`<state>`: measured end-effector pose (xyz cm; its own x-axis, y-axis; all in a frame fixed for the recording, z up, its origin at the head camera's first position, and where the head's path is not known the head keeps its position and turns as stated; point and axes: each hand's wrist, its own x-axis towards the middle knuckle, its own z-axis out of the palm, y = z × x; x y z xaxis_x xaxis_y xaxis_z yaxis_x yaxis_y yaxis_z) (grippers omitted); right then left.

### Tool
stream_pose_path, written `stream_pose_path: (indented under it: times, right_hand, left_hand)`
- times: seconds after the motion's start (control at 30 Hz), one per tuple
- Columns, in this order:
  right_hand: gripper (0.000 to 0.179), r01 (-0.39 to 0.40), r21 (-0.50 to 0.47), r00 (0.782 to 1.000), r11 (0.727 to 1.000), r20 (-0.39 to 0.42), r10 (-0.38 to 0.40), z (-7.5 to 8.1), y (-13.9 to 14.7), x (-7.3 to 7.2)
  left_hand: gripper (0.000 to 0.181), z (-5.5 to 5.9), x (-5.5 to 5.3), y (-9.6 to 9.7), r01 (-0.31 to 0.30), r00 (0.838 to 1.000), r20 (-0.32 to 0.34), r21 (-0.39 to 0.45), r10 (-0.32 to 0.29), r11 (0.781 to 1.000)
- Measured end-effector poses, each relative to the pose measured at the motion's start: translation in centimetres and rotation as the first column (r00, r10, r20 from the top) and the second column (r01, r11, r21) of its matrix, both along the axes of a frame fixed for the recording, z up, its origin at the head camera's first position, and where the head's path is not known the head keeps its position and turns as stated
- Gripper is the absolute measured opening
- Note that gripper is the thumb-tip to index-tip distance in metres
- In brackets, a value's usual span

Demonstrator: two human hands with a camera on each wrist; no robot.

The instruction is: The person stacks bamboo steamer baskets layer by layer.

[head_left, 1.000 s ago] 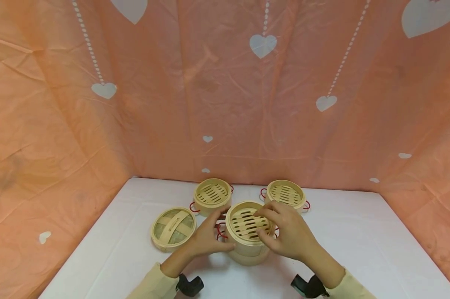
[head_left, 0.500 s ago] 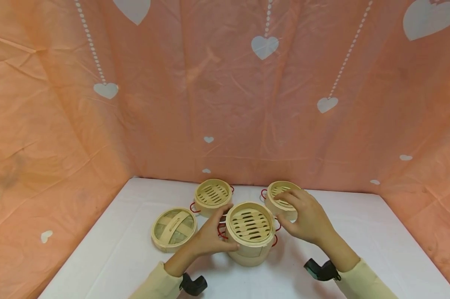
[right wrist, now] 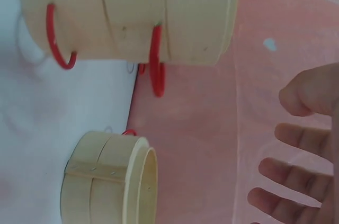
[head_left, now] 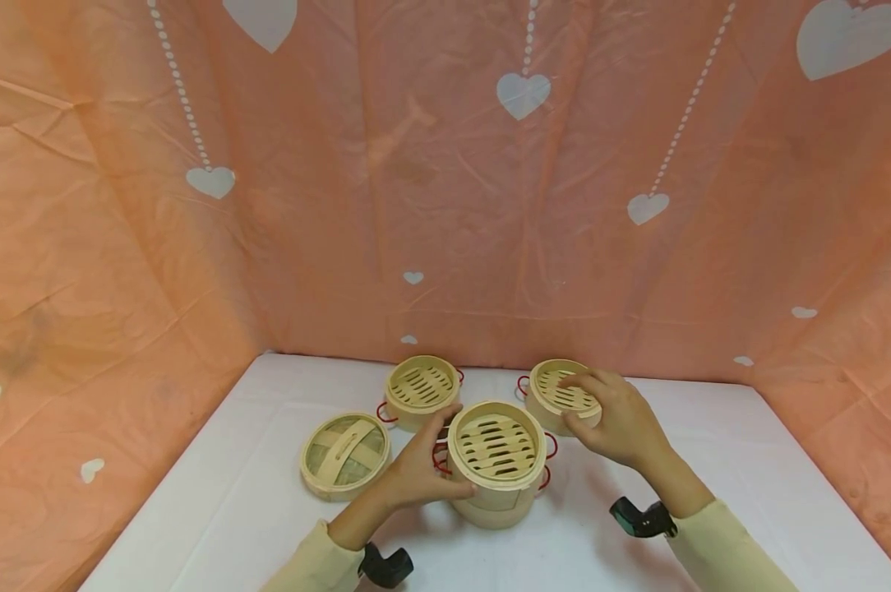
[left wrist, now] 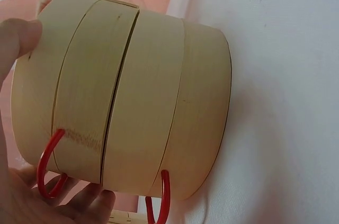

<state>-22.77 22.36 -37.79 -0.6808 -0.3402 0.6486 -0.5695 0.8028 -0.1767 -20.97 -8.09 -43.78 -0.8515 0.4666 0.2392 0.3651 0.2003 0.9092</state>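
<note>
Two bamboo steamer baskets with red handles are stacked [head_left: 493,499] near the front of the table, slatted floor facing up. My left hand [head_left: 418,475] grips the stack from its left side; in the left wrist view the thumb [left wrist: 24,36] lies on the upper wall and the fingers reach round the other side. My right hand [head_left: 623,421] hovers by the far right steamer basket [head_left: 545,413] with loosely bent fingers, holding nothing. Seen from the right wrist, its fingertips [right wrist: 275,171] stand apart from both the stack [right wrist: 132,17] and that single basket [right wrist: 108,176].
Behind and left of the stack stands another single steamer basket [head_left: 420,388] with red handles. A round woven bamboo lid [head_left: 347,457] with a strap handle lies left of my left hand. Pink cloth [head_left: 453,205] with white hearts hangs behind the white table [head_left: 216,493].
My right hand has left the top of the stack and moved right and back to the far right basket. My left hand stays on the stack.
</note>
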Motion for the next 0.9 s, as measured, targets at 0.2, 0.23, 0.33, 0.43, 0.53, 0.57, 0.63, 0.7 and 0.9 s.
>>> stream_pose_path:
  times: [0.2,0.23,0.33,0.43,0.53,0.57,0.63,0.7,0.9]
  right_hand:
    - [0.034,-0.004,-0.001,1.000,1.000,0.018,0.005,-0.5,0.5,-0.6]
    - [0.034,-0.007,-0.002,1.000,1.000,0.020,0.007,-0.6,0.6,-0.7]
    - [0.033,-0.012,-0.006,1.000,1.000,0.028,0.013,-0.8,0.8,-1.0]
    - [0.034,-0.013,-0.013,0.999,1.000,0.047,0.014,-1.1,0.9,-1.3]
    - [0.035,-0.008,-0.023,0.996,1.000,0.084,0.010,-1.5,1.0,-1.6]
    - [0.035,-0.005,-0.026,0.995,1.000,0.099,0.008,-1.6,1.1,-1.8]
    - [0.035,-0.001,-0.030,0.992,1.000,0.123,0.005,-1.9,1.2,-2.0]
    - [0.035,-0.004,-0.034,0.990,0.999,0.141,0.009,-2.2,1.2,-2.2]
    - [0.034,-0.019,-0.044,0.987,0.999,0.159,0.026,-3.0,1.4,-2.8]
  left_hand:
    - [0.109,0.1,0.0,0.1,0.007,1.000,0.018,0.003,-0.007,1.000]
    - [0.108,0.1,0.1,0.1,0.008,1.000,0.022,0.005,-0.008,1.000]
    - [0.108,0.1,0.1,0.1,0.013,1.000,0.025,0.009,-0.014,1.000]
    - [0.109,0.1,0.0,0.1,0.016,0.999,0.031,0.010,-0.016,1.000]
    - [0.108,0.0,0.0,0.1,0.016,0.999,0.036,0.014,-0.016,1.000]
    - [0.107,-0.1,0.0,0.1,0.014,0.999,0.036,0.013,-0.014,1.000]
    - [0.107,-0.1,-0.1,0.1,0.008,0.999,0.036,0.008,-0.008,1.000]
    - [0.106,-0.2,-0.1,0.0,0.004,0.999,0.036,0.004,-0.004,1.000]
    - [0.106,-0.2,-0.2,0.0,-0.006,1.000,0.022,-0.021,0.007,1.000]
